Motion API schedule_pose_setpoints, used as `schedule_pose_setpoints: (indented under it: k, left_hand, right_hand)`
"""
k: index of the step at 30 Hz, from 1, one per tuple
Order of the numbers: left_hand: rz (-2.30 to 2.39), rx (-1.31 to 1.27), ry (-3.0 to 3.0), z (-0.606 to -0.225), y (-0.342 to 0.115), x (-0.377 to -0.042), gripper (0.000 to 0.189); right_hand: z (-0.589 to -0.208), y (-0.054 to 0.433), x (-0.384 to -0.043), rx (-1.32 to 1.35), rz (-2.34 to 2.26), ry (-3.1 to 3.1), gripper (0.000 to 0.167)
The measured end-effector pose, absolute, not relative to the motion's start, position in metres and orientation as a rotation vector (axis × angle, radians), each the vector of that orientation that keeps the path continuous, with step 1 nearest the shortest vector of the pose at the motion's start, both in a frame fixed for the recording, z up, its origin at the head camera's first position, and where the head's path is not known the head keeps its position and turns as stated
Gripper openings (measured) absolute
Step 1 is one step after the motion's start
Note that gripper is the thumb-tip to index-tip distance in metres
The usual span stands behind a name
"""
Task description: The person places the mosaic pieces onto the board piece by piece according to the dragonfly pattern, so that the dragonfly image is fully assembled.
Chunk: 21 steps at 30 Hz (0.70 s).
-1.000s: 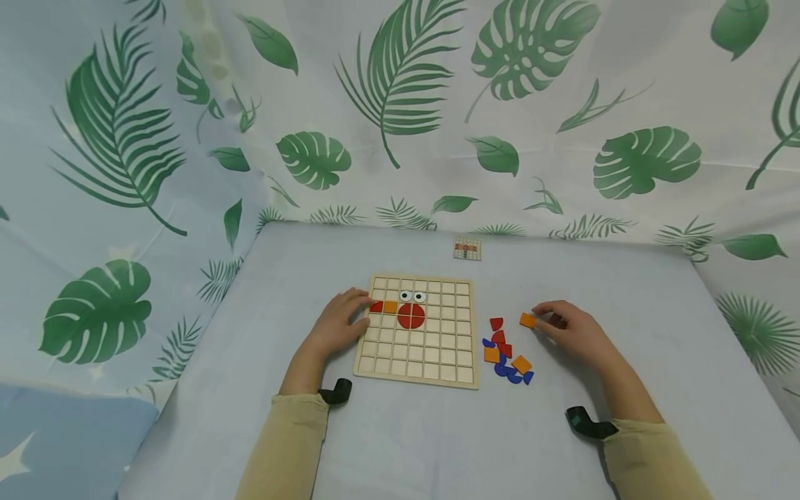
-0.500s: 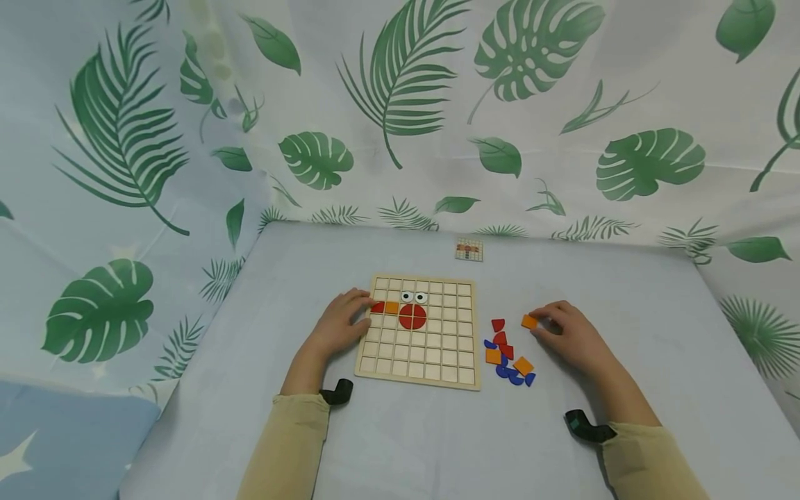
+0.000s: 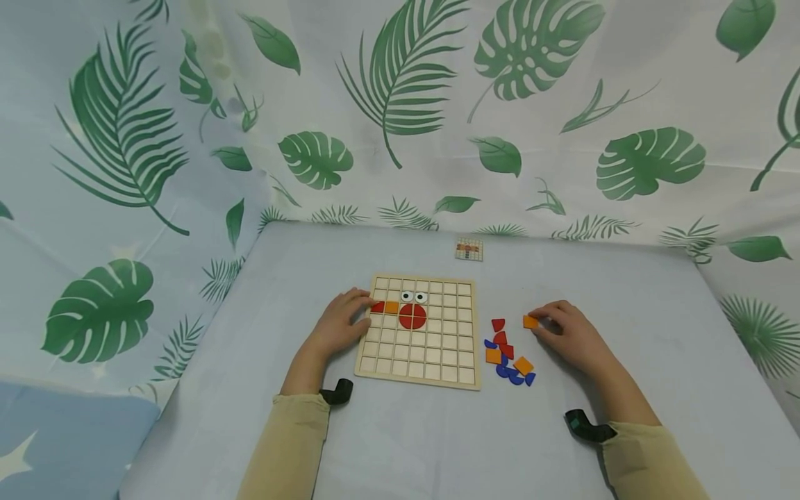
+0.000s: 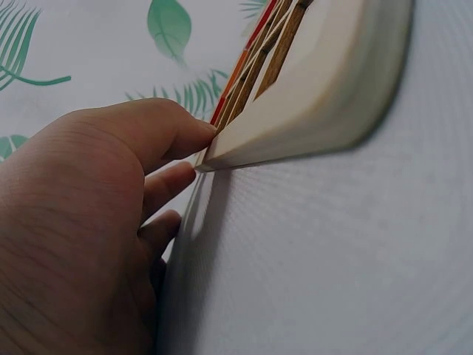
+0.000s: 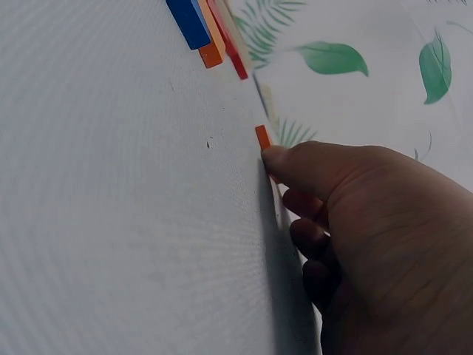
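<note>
My left hand (image 3: pixel 338 323) rests at the left edge of a wooden grid board (image 3: pixel 417 373). Its thumb (image 4: pixel 188 136) touches the rim, with a fingertip close to a red quarter-circle piece (image 3: pixel 378 307). Beside that piece lies an orange square (image 3: pixel 392 307) on the board. Further in are a red circle (image 3: pixel 412 317) made of quarter pieces and two eye tiles (image 3: pixel 414 296). Off to the right, my right hand (image 3: pixel 569 330) pinches an orange square tile (image 3: pixel 529 321) between thumb and fingers, low over the table; the tile shows edge-on in the right wrist view.
Between board and right hand lie loose red pieces (image 3: pixel 498 324), orange squares (image 3: pixel 523 365) and blue pieces (image 3: pixel 515 377). A small pattern card (image 3: pixel 469 249) lies behind the board. Leaf-printed cloth (image 3: pixel 406 104) hangs behind the white-covered table (image 3: pixel 400 444).
The right hand and its orange tile stay almost in place, with the tile turned slightly. The left hand keeps its spot at the board edge. The head view has shifted a little.
</note>
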<state>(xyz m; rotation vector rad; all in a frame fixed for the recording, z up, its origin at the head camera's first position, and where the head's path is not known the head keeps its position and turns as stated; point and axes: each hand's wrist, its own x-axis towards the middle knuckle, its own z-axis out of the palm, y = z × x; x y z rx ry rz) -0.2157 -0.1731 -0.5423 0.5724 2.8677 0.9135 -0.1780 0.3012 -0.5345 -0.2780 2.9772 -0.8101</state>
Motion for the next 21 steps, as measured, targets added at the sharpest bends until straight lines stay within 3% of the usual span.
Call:
schedule_pose_setpoints:
  k: [21]
  left_hand:
    - [0.935, 0.613, 2.874, -0.5411, -0.1727, -0.2163, 0.038]
  right_hand:
    - [-0.5323, 0.2994, -0.1777, -0.260, -0.815, 3.010, 0.031]
